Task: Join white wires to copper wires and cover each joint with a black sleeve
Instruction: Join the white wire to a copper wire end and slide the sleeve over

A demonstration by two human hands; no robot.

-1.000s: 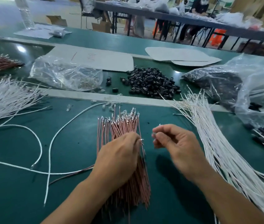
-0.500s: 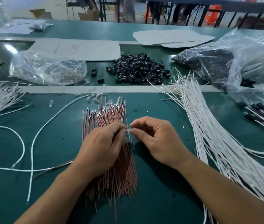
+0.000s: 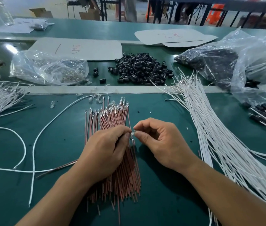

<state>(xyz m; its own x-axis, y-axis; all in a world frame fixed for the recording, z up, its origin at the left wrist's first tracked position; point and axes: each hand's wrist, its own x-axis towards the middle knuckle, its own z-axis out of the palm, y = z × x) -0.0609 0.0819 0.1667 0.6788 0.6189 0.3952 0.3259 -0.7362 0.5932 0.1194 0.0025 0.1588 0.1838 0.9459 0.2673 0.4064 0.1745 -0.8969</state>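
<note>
You're pinching one copper wire (image 3: 133, 143) with your left hand (image 3: 104, 152) and a tiny clear fitting (image 3: 132, 133) with your right hand (image 3: 160, 144) over the copper pile (image 3: 112, 121), sleeves (image 3: 142, 67) beyond it waiting, most joints looking undone.

A single wide-angle camera, worn on the person's head, faces forward and down over the green table (image 3: 169, 201). Straight edges bow toward the frame's rim. It sits close. The forearms (image 3: 226, 193) enter at 5 and 7 o'clock. The left grip (image 3: 103, 150) and right grip (image 3: 161, 144) meet just below centre, large in frame, over the copper wires (image 3: 112, 118). Toward 12 o'clock the view runs across the table to a far table (image 3: 226, 4), small and soft.
</note>
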